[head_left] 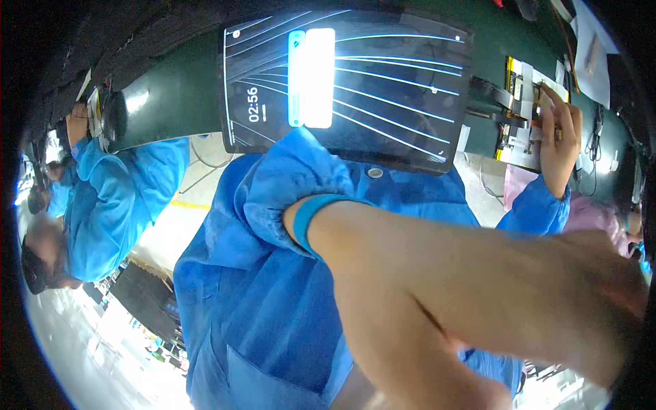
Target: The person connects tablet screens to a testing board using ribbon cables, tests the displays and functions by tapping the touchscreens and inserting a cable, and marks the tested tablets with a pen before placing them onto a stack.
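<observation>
My left hand point(492, 301) is raised very close to the camera, large and blurred, with a teal band around its wrist. Its fingers run toward the right rim and are too smeared and cut off to read. My right hand point(562, 133) is over a flat electronic assembly point(523, 147) with yellow edges and white and dark parts. Thumb and fingertips come together on it; anything pinched between them is hidden. Two dark ribbon cables point(495, 92) run from this assembly to a lit tablet screen point(383, 102), which lies on the dark green bench and shows a bright pop-up.
At the left a co-worker in blue point(109, 205) sits at the same bench point(164, 102). Someone in pink point(594, 215) is at the right. Thin black cables point(596, 133) and a white sheet point(591, 55) lie on the right part of the bench.
</observation>
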Demonstrator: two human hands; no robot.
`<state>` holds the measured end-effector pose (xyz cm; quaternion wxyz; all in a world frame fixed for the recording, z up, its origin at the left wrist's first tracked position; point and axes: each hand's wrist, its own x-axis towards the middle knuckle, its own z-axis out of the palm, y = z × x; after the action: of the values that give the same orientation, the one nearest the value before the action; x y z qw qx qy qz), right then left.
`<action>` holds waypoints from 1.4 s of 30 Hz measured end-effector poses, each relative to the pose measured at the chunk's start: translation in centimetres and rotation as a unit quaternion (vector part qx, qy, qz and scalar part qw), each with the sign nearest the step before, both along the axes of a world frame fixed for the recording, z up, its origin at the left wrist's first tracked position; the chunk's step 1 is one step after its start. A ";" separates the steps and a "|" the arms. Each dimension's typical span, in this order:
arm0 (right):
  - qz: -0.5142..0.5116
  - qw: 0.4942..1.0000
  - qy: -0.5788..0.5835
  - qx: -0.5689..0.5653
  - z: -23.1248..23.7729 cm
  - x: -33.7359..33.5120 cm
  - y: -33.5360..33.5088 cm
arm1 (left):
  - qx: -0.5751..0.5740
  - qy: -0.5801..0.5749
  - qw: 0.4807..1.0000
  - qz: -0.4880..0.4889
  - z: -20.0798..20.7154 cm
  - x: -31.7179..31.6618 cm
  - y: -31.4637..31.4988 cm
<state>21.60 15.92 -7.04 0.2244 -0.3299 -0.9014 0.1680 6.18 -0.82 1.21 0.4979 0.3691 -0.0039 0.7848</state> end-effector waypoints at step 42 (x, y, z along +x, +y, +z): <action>0.238 0.971 0.030 0.013 3.6 -8.1 -14.5 | -0.460 0.392 0.689 0.402 -6.8 -13.6 -16.4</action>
<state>13.51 1.42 -3.45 0.2095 -0.0977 -0.9488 0.2152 -7.43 -17.26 -5.64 0.1989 0.3341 0.7012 0.5976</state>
